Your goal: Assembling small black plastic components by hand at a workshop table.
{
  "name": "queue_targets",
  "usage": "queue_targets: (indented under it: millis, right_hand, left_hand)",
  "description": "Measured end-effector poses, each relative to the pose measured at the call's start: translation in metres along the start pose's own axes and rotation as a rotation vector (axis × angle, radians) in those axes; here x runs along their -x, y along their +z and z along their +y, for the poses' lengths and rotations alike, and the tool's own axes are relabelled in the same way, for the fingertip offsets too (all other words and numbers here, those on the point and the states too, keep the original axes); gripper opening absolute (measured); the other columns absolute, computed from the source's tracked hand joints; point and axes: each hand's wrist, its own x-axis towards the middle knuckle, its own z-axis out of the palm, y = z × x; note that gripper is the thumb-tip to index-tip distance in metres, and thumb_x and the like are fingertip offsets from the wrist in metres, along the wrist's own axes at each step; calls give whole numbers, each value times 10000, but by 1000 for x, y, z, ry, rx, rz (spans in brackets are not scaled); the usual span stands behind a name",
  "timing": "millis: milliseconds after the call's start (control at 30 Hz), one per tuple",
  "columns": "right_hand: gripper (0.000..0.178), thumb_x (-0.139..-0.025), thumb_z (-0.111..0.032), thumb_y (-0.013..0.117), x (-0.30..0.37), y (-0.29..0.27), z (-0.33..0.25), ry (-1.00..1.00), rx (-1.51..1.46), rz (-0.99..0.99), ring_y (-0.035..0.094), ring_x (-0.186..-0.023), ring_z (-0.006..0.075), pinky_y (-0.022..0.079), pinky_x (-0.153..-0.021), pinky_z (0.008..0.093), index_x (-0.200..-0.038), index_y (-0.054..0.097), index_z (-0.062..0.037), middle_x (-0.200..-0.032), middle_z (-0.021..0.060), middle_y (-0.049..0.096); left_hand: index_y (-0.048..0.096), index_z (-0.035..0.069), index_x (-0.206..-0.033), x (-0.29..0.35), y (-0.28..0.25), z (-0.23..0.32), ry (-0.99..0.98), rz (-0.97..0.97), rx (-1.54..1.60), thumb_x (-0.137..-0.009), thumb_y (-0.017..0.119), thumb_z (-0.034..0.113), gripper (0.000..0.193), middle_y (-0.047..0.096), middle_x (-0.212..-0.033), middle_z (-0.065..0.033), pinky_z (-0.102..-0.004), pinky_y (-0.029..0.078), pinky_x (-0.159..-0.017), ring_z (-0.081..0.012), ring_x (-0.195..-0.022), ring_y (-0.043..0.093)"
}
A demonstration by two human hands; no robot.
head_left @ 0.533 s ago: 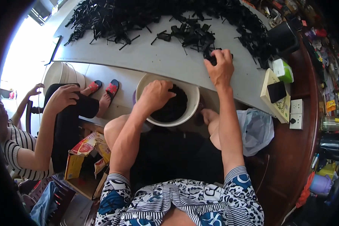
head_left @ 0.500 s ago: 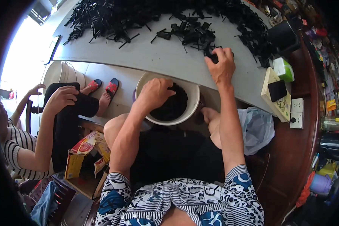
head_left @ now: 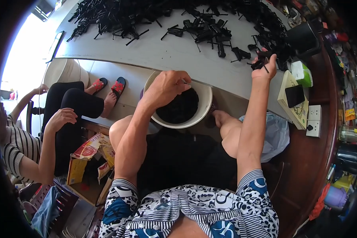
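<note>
My right hand (head_left: 264, 70) is turned palm up over the right part of the table, fingers curled around a small black plastic piece (head_left: 260, 63) with a thin rod. It is beside the right-hand heap of similar black pieces (head_left: 267, 35). Above the left rim of a whitish bucket (head_left: 204, 113), my left hand (head_left: 168, 88) is closed with thumb and fingertips together; whatever they hold, if anything, is hidden. Dark contents (head_left: 180, 109) lie in the bucket, between my knees. A smaller cluster of black pieces (head_left: 206, 33) is spread across the middle of the table.
A large black heap (head_left: 119, 18) covers the far side of the white table (head_left: 154, 51). At right are a black container (head_left: 303, 37), a tissue pack (head_left: 301, 73), a box with a phone (head_left: 294, 96) on it, and a plastic bag (head_left: 275, 135). Another person (head_left: 25, 152) sits at left.
My right hand has moved right, from the middle cluster to the right-hand heap, and turned palm up. My left hand has risen slightly over the bucket, toward the table edge.
</note>
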Motion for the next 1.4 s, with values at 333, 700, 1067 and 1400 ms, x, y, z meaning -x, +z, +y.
queue_targets:
  millis: [333,700,1067,1400]
  right_hand:
    - [415,-897,-420,476,118,60,14,590,23,-499,540,-557,122,391,-408,226,-832,592,-27,-737,82,613]
    - [348,-902,-362,526,161,85,36,445,440,-598,498,-582,58,407,-525,214,-791,592,-39,-684,-9,563]
    - [441,-862,-502,515,156,76,31,636,356,-547,466,-580,72,362,-478,218,-858,575,-65,-672,-21,494]
    - [171,-841,-232,588,145,76,33,622,331,-819,485,-560,57,362,-453,197,-836,588,-60,-710,-6,556]
  left_hand:
    - [605,40,-1019,-4,-3,11,97,266,526,-871,566,191,215,574,-725,1,-191,440,-566,-65,-616,535]
    - [592,36,-1016,0,-8,9,58,139,494,-791,631,64,231,536,-683,4,-204,426,-521,-64,-593,506]
    - [595,40,-953,-3,10,1,-4,218,427,-762,628,-3,199,554,-690,17,-183,410,-493,-53,-562,512]
    - [539,34,-904,-4,14,2,26,382,499,-791,588,-2,129,527,-690,9,-198,403,-460,-68,-528,497]
